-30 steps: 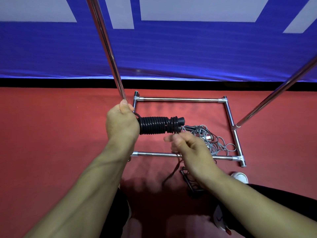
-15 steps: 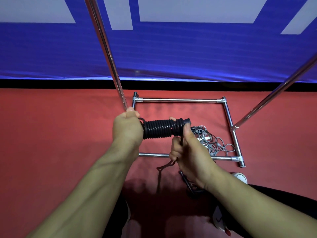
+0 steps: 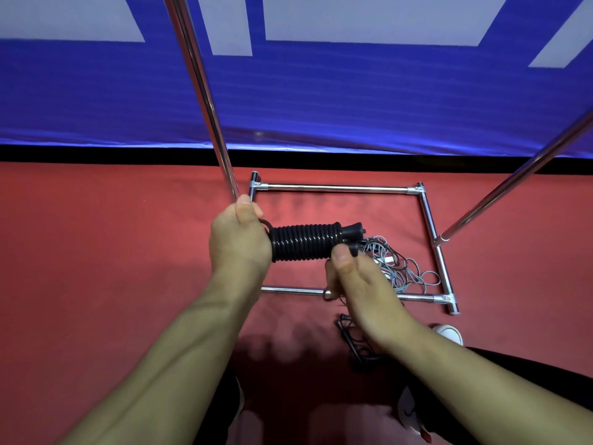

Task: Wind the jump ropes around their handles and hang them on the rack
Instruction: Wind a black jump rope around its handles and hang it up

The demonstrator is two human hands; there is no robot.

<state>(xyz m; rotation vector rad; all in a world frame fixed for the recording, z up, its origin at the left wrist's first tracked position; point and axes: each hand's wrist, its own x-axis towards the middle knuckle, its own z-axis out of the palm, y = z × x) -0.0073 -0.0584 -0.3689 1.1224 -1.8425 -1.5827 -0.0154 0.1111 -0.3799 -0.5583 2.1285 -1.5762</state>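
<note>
Two colours fill the room: a red floor [image 3: 96, 268] below, and behind it a blue banner [image 3: 353, 101] with pale grey shapes along its top, a black strip running where the two meet. On the floor stands the chrome rack [image 3: 337, 188], its rectangular base lying flat and two slanted poles rising out of the top and right edges of the view, so its upper part is cut off. Inside the base lies a loose tangle of grey rope [image 3: 398, 268] with something white in it that is too small to make out. Just outside the near bar, partly behind the right forearm, lies a bundle of black rope [image 3: 348, 332]; its shape is hard to read in the shadow. A white shoe tip [image 3: 449, 334] shows near the rack's near right corner, and dark clothing is cut off at the bottom edge.

The wound jump rope [image 3: 305, 242] is held in the air between both hands, above the rack's base. It is black, its cord coiled in tight, even turns around the handles into a ribbed cylinder, with the knobbed handle ends sticking out on the right and a small loop of cord showing on the left. The left hand [image 3: 239, 239] is clamped around its left end, thumb up. The right hand [image 3: 356, 284] has its fingers curled, the thumb pressing against the bundle's right end; the loose cord it may be holding is hidden behind the fingers.
</note>
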